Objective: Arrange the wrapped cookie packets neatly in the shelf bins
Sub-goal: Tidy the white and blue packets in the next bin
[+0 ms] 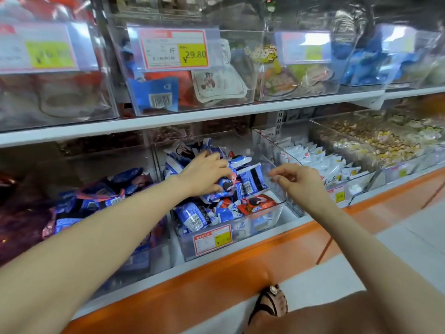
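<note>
We face a shop shelving unit whose white shelf board (pixel 168 119) runs across the whole view. An orange base panel (pixel 192 285) lies below it, and pale floor tiles (pixel 409 237) lie to the right. On the board stand upper clear bins (pixel 240 44) of mixed snacks, one fronted by a price label (pixel 173 48) reading 29.80. Below, a row of clear bins sits on the lower shelf. The left one holds purple-and-blue packets (pixel 101 198). To the right are white packets (pixel 320 162) standing in rows, and beyond them loose sweets (pixel 375 138). The middle bin (pixel 260 225) is heaped untidily with wrapped cookie packets (pixel 192 218), mostly blue, with a red packet (pixel 257 203) near the front. Our left hand (pixel 207 172) reaches into that heap, fingers curled round a blue cookie packet (pixel 225 186) on top of the pile. Our right hand (pixel 301 182) hovers over the bin's right wall, fingers loosely bent, with nothing visible between them. A sandalled foot (pixel 272 302) stands by the base.
</note>
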The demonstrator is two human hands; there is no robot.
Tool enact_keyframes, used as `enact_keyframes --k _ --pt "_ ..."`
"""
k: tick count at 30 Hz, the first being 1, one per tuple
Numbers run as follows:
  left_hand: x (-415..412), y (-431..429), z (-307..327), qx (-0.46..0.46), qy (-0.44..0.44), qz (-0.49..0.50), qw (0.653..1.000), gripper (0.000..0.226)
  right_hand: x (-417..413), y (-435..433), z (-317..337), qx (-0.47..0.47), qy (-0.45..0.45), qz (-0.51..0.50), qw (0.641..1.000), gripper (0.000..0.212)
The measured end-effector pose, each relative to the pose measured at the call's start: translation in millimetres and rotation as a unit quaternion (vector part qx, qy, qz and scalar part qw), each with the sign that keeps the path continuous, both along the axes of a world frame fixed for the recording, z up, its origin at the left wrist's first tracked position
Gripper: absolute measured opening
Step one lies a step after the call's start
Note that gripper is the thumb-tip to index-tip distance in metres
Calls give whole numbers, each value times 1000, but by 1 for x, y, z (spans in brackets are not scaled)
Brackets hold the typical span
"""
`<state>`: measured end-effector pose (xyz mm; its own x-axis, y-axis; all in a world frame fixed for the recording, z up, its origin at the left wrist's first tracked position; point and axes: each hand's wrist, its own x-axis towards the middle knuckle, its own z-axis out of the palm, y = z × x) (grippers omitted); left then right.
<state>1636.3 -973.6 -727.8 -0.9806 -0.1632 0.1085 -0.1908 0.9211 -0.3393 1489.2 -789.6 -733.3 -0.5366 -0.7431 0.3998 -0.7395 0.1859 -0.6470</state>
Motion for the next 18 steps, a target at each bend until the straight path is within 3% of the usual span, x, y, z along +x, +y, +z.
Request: enact_keyframes --k 7,10,12,14,18 --pt "12 8 3 174 105 4 979 36 0 -4 -1 9 16 4 1000 15" --pt "12 18 11 307 194 -28 931 35 10 -10 4 5 -88 86 992 31" --pt "8 28 14 348 221 -72 908 34 15 -15 6 6 -160 127 979 50" --pt "4 38 16 363 233 -99 896 35 14 -17 7 -5 -183 107 977 62" --pt "-12 38 10 364 218 -38 905 49 4 -11 14 -49 -168 22 984 34"
